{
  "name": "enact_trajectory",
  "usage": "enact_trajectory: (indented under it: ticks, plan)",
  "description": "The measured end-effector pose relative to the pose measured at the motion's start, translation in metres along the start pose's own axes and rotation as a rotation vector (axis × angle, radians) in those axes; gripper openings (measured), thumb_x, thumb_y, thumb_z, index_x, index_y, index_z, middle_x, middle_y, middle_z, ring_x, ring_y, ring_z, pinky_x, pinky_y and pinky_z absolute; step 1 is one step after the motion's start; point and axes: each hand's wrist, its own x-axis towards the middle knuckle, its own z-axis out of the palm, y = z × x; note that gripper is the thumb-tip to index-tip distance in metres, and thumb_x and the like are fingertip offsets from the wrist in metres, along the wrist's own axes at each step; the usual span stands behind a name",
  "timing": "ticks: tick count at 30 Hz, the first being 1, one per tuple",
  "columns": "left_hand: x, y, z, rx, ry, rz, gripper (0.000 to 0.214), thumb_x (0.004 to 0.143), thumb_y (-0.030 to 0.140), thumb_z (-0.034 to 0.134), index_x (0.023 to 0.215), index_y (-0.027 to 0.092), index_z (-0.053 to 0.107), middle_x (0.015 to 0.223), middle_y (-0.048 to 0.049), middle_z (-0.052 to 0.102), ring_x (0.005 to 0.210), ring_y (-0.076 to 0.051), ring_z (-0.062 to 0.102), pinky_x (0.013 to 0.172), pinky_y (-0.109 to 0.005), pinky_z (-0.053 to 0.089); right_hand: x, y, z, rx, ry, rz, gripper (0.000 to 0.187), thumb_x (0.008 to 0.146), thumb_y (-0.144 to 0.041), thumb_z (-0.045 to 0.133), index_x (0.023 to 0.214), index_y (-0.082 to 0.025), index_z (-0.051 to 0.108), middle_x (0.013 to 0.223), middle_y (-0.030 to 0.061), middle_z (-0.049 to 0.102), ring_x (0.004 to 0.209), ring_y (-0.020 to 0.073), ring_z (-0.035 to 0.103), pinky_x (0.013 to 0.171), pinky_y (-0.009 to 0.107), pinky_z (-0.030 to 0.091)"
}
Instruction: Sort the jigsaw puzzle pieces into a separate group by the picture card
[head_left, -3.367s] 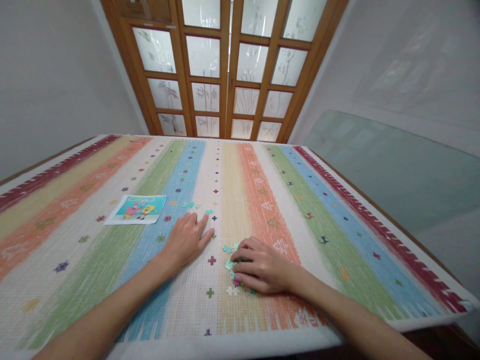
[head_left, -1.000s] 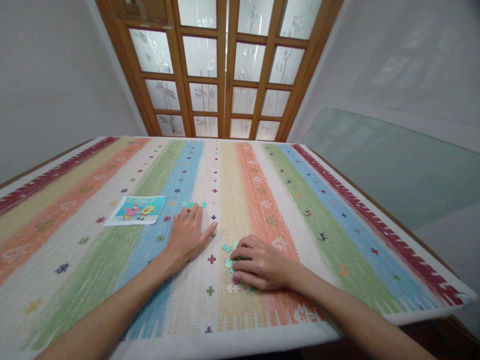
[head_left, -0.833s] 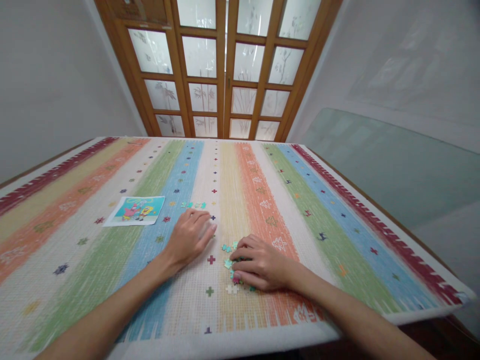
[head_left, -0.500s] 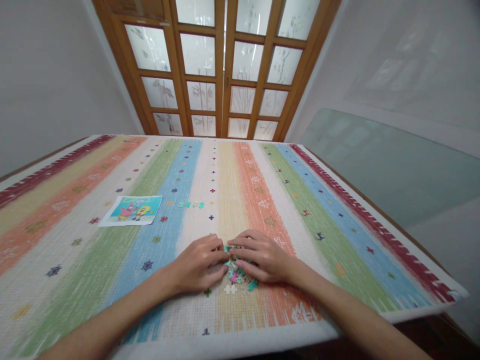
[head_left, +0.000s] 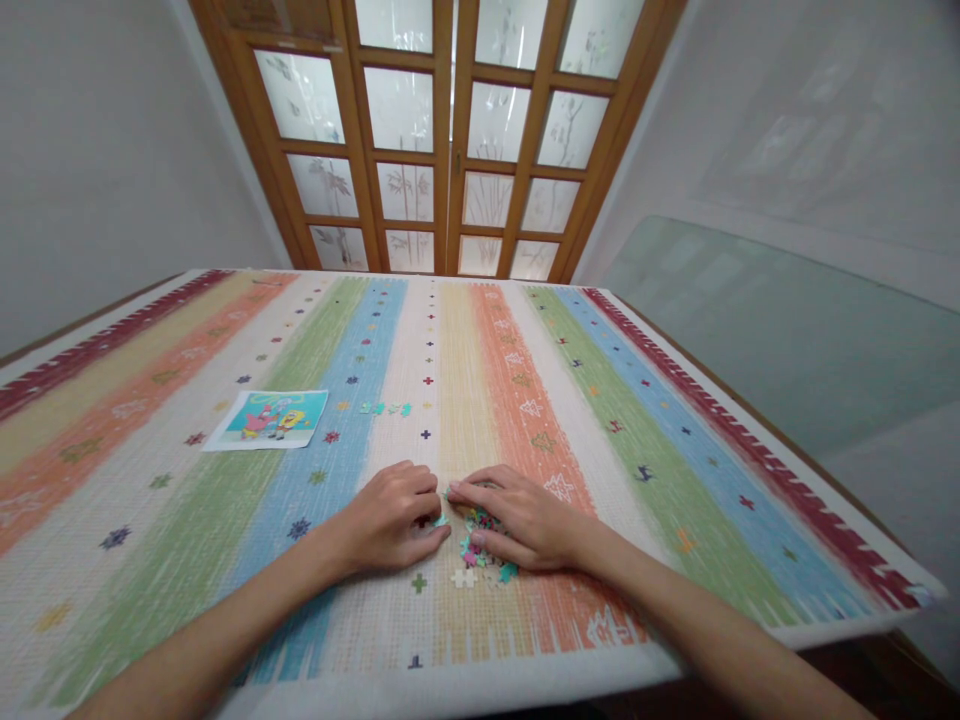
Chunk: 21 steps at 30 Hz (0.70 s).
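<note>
Teal, pink and cream knobbed jigsaw pieces (head_left: pixel 468 556), likely light, stiff and best taken by their edges, lie heaped partly under the right hand (head_left: pixel 525 520), its grip unclear, while the left hand (head_left: pixel 397 515) pinches a small teal piece (head_left: pixel 440 520).

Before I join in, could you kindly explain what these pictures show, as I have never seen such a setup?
There is no machine here: a person works bare-handed, and every picture comes from one camera worn on the head, looking forward and down. On the striped, multicoloured tablecloth lies a pile of small, multicoloured jigsaw pieces. The right hand curves over it, thumb apart from index finger. At the fingertips of the left hand shows a pale teal jigsaw piece; I cannot tell whether it is gripped. Farther off lie a short row of teal jigsaw pieces and, left of it, a rectangular paper cartoon picture.
</note>
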Motion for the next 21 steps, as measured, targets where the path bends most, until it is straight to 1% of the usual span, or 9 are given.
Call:
enact_trajectory:
  ticks: [3, 6, 9, 11, 13, 15, 17, 19, 21]
  plan:
    - [-0.002, -0.01, 0.001, 0.139, 0.022, -0.007, 0.032, 0.097, 0.027, 0.053, 0.067, 0.018, 0.059, 0.067, -0.0025, 0.057, 0.064, -0.017, 0.05, 0.062, -0.034, 0.038, 0.001, -0.001, -0.001, 0.002, 0.007, -0.008, 0.051, 0.101, -0.036, 0.049, 0.144, -0.009, 0.046, 0.121, 0.0192, 0.064, 0.113, 0.0272, 0.056, 0.099, 0.043, 0.047]
    - [-0.004, -0.022, 0.005, 0.253, 0.065, -0.084, 0.035, 0.101, 0.03, 0.052, 0.069, 0.017, 0.061, 0.067, -0.0033, 0.057, 0.064, -0.018, 0.052, 0.063, -0.033, 0.038, 0.0, -0.002, -0.001, -0.011, 0.031, -0.032, 0.05, 0.101, -0.035, 0.048, 0.144, -0.009, 0.046, 0.117, 0.019, 0.064, 0.109, 0.0268, 0.057, 0.095, 0.043, 0.048]
    - [-0.004, -0.031, 0.009, 0.309, 0.129, -0.195, 0.032, 0.102, 0.031, 0.051, 0.077, 0.017, 0.066, 0.071, -0.0049, 0.06, 0.069, -0.02, 0.056, 0.066, -0.033, 0.041, 0.0, -0.004, -0.002, -0.029, 0.051, -0.053, 0.048, 0.102, -0.034, 0.046, 0.143, -0.009, 0.047, 0.115, 0.0188, 0.065, 0.104, 0.0262, 0.057, 0.091, 0.042, 0.05]
    - [-0.004, -0.034, 0.01, 0.317, 0.161, -0.249, 0.027, 0.102, 0.03, 0.051, 0.087, 0.016, 0.068, 0.073, -0.0051, 0.061, 0.071, -0.021, 0.057, 0.067, -0.033, 0.042, 0.001, -0.005, -0.002, -0.046, 0.058, -0.061, 0.047, 0.102, -0.034, 0.046, 0.14, -0.008, 0.05, 0.112, 0.019, 0.065, 0.103, 0.0261, 0.058, 0.089, 0.042, 0.05]
    - [-0.004, -0.034, 0.009, 0.309, 0.177, -0.265, 0.025, 0.101, 0.028, 0.05, 0.092, 0.015, 0.069, 0.073, -0.0047, 0.061, 0.069, -0.02, 0.056, 0.068, -0.033, 0.042, 0.001, -0.005, -0.002, -0.058, 0.064, -0.078, 0.043, 0.102, -0.034, 0.045, 0.136, -0.008, 0.053, 0.111, 0.0186, 0.066, 0.102, 0.0262, 0.058, 0.089, 0.042, 0.05]
    - [-0.004, -0.031, 0.007, 0.297, 0.166, -0.238, 0.027, 0.101, 0.026, 0.049, 0.086, 0.016, 0.069, 0.071, -0.0046, 0.06, 0.068, -0.02, 0.055, 0.069, -0.034, 0.042, 0.002, -0.005, -0.001, -0.063, 0.07, -0.097, 0.039, 0.102, -0.033, 0.045, 0.131, -0.01, 0.057, 0.109, 0.0177, 0.067, 0.103, 0.0263, 0.057, 0.089, 0.041, 0.049]
    - [-0.003, -0.025, 0.005, 0.298, 0.125, -0.19, 0.031, 0.1, 0.025, 0.048, 0.076, 0.017, 0.066, 0.07, -0.0052, 0.059, 0.069, -0.021, 0.055, 0.07, -0.036, 0.041, 0.002, -0.005, -0.001, -0.065, 0.074, -0.106, 0.037, 0.102, -0.033, 0.045, 0.128, -0.01, 0.059, 0.109, 0.0169, 0.068, 0.103, 0.0262, 0.057, 0.089, 0.041, 0.049]
    - [-0.002, -0.018, 0.005, 0.318, 0.092, -0.17, 0.032, 0.1, 0.024, 0.048, 0.073, 0.017, 0.063, 0.07, -0.0059, 0.058, 0.07, -0.022, 0.054, 0.072, -0.038, 0.041, 0.003, -0.005, -0.001, -0.064, 0.077, -0.108, 0.036, 0.103, -0.033, 0.045, 0.127, -0.01, 0.06, 0.109, 0.0164, 0.069, 0.102, 0.0261, 0.057, 0.089, 0.041, 0.048]
    - [-0.001, -0.012, 0.006, 0.337, 0.072, -0.18, 0.03, 0.099, 0.023, 0.049, 0.073, 0.016, 0.062, 0.071, -0.0065, 0.058, 0.071, -0.022, 0.054, 0.072, -0.038, 0.041, 0.003, -0.005, -0.001, -0.059, 0.074, -0.114, 0.036, 0.103, -0.033, 0.044, 0.124, -0.01, 0.062, 0.108, 0.0158, 0.069, 0.101, 0.0259, 0.057, 0.089, 0.041, 0.048]
